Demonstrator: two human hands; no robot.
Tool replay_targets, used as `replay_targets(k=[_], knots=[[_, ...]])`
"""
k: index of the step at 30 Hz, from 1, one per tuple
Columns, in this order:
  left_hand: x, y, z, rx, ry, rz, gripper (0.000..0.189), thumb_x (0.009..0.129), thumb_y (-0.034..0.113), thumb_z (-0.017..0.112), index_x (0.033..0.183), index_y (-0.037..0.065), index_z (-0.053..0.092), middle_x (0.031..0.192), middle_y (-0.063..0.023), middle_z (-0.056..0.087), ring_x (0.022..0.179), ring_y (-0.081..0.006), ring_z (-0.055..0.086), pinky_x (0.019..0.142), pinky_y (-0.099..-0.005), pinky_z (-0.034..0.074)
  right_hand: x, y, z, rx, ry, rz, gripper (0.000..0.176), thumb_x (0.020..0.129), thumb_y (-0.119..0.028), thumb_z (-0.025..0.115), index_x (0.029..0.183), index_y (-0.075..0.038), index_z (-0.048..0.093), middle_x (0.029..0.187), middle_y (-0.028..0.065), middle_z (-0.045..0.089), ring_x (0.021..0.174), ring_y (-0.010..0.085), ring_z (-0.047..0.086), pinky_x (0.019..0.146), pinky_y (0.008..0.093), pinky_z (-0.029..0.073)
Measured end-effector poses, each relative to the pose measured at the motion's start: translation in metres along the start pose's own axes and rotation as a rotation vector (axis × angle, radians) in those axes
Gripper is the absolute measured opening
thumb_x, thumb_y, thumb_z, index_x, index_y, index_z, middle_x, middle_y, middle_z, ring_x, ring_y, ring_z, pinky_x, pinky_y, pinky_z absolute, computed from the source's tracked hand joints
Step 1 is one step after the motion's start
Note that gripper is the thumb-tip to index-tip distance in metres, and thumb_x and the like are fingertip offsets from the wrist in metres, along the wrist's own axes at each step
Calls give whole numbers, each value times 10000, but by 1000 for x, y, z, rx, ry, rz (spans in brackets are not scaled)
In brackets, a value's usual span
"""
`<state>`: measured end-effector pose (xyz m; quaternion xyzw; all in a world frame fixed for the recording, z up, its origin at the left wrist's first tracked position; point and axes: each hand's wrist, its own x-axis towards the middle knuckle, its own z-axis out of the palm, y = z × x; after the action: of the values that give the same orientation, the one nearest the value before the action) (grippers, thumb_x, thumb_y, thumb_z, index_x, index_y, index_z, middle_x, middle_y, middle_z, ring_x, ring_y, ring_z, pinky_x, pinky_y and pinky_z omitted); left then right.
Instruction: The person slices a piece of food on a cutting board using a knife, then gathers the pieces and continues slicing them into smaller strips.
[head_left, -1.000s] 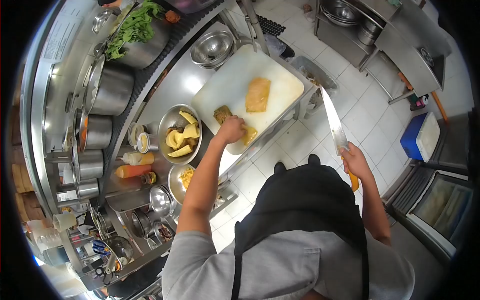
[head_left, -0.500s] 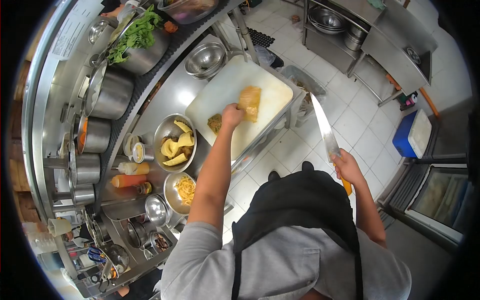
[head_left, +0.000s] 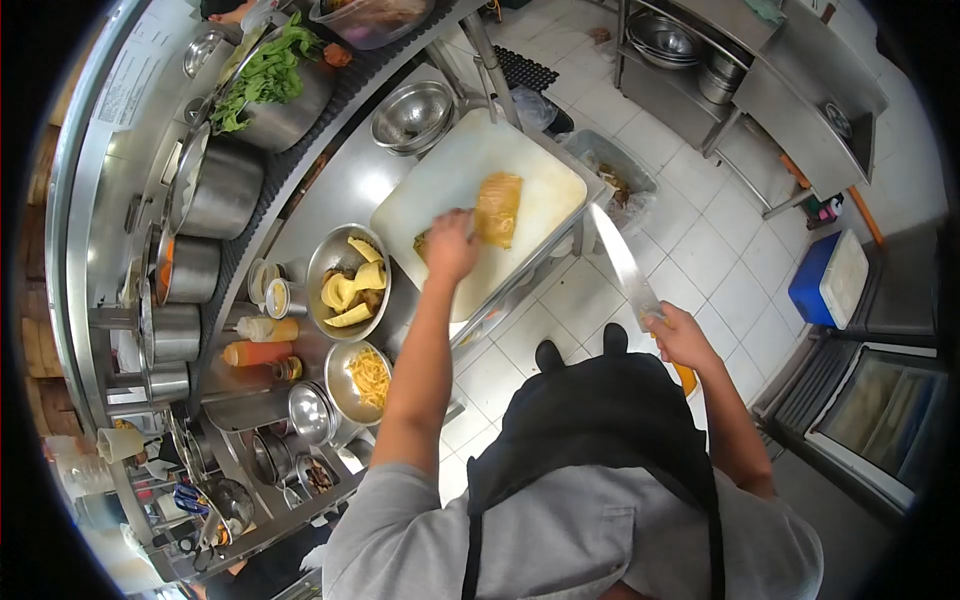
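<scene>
My left hand (head_left: pixel 453 245) is over the white cutting board (head_left: pixel 540 165), fingers stretched forward and slightly blurred. It partly covers a small greenish-brown piece of food (head_left: pixel 420 246). Just right of the fingertips lies a glossy golden-yellow slab of food (head_left: pixel 498 210), flat on the board. My right hand (head_left: pixel 680 335) grips the yellow handle of a large kitchen knife (head_left: pixel 622 262). The blade points up and away from me, over the floor, its tip near the board's right corner.
Left of the board stand a steel bowl of yellow strips and brown pieces (head_left: pixel 352 285) and a bowl of thin yellow strips (head_left: pixel 368 378). Stacked steel bowls (head_left: pixel 411 115) sit behind it. Steel pots (head_left: pixel 222 188) line the shelf. A lined waste bin (head_left: pixel 640 190) is beyond the board.
My left hand has shifted left, off the golden slab's edge and onto the greenish-brown piece. The knife has moved left, its tip now closer to the board's corner.
</scene>
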<state>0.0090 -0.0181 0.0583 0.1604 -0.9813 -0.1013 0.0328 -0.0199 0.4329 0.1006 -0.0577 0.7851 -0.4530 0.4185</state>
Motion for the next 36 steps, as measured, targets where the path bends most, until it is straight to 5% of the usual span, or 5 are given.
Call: replay_targets(k=[3, 8, 17, 22, 36], knots=[[-12, -35, -23, 228, -68, -235, 694, 780, 248, 733, 1440, 150, 542, 1513, -170, 491, 1403, -416, 422, 1133, -544, 396, 18, -13, 7, -104, -113, -41, 322, 1020, -313, 596, 998, 7, 564, 643, 69, 579, 479, 157, 579, 485, 330, 484], [-33, -51, -10, 76, -178, -209, 702, 723, 229, 743, 1364, 13, 550, 1271, -223, 592, 1215, -431, 521, 1059, -462, 454, 63, -28, 37, -173, -303, -117, 342, 1013, -323, 594, 1022, 18, 573, 663, 114, 607, 497, 193, 611, 510, 365, 500], [-90, -5, 6, -196, 18, -143, 774, 705, 222, 772, 1417, 39, 530, 1440, -253, 491, 1350, -434, 429, 1145, -500, 373, 120, -43, 101, -130, -463, -181, 342, 1013, -297, 555, 965, 41, 556, 684, 147, 627, 514, 254, 639, 541, 407, 514], [-48, -12, 32, -187, 249, -363, 486, 1066, 320, 466, 1447, 21, 499, 1527, -271, 405, 1433, -458, 333, 1202, -523, 268, 139, -29, 123, -112, -463, -227, 333, 1016, -289, 546, 928, 31, 523, 652, 129, 602, 468, 215, 606, 508, 378, 496], [-36, -13, 58, 123, 122, -373, 543, 1079, 359, 386, 1557, 103, 365, 1591, -240, 331, 1487, -484, 235, 1208, -602, 189, 144, -32, 126, 44, -581, -130, 364, 1018, -299, 515, 947, 56, 548, 678, 191, 642, 489, 288, 663, 547, 410, 540]])
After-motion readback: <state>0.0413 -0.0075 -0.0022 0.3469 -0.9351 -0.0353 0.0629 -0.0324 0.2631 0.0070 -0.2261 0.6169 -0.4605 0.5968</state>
